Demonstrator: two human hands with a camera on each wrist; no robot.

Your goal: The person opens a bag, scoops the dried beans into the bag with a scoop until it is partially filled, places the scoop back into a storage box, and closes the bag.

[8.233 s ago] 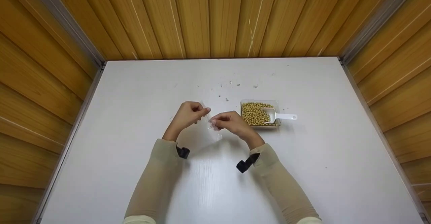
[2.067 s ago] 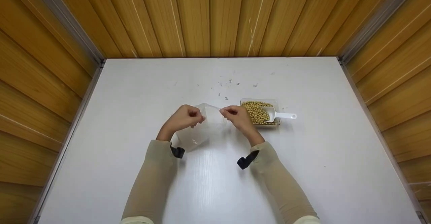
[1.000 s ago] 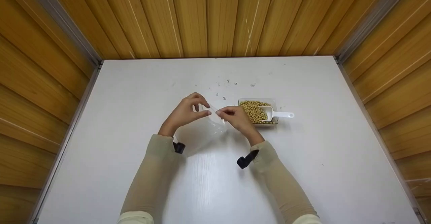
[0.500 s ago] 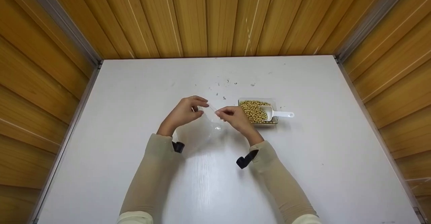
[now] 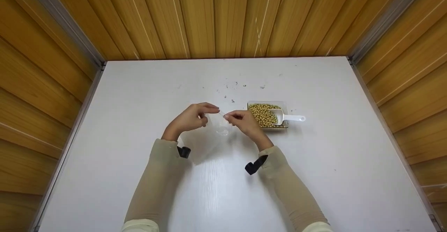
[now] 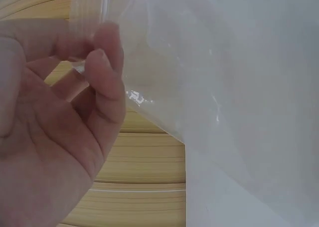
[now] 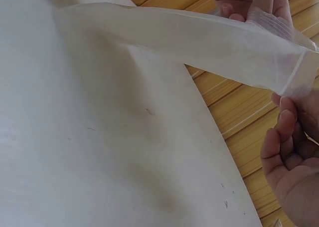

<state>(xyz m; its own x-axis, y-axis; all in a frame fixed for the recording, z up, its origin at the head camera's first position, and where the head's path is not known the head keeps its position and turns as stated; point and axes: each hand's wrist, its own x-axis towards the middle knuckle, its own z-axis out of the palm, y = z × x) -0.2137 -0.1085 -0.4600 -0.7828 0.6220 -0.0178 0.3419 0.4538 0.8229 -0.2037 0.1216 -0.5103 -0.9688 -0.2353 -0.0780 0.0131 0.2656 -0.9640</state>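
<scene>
A clear zip-lock bag (image 5: 220, 129) hangs between both hands above the white table, its zip strip at the top. My left hand (image 5: 193, 117) holds the left part of the mouth; its index finger reaches along the top edge while other fingers curl below. In the left wrist view the bag (image 6: 164, 47) passes by the fingertips of that hand (image 6: 55, 112). My right hand (image 5: 244, 123) pinches the other end of the mouth between thumb and index finger. From the right wrist the bag (image 7: 214, 45) looks flat, with nothing visible inside.
Right of the hands stands a clear rectangular container (image 5: 274, 128) of soybeans (image 5: 261, 114). A white scoop (image 5: 295, 118) rests in it, handle pointing right. Small dark specks (image 5: 233, 100) dot the white table (image 5: 139, 92). Wood-patterned walls (image 5: 199, 19) surround its back and sides.
The bag's mouth, spread wide about two seconds ago, is now narrower. My left thumb and index finger have shifted along its edge, the index finger now straighter. My right hand keeps its pinch.
</scene>
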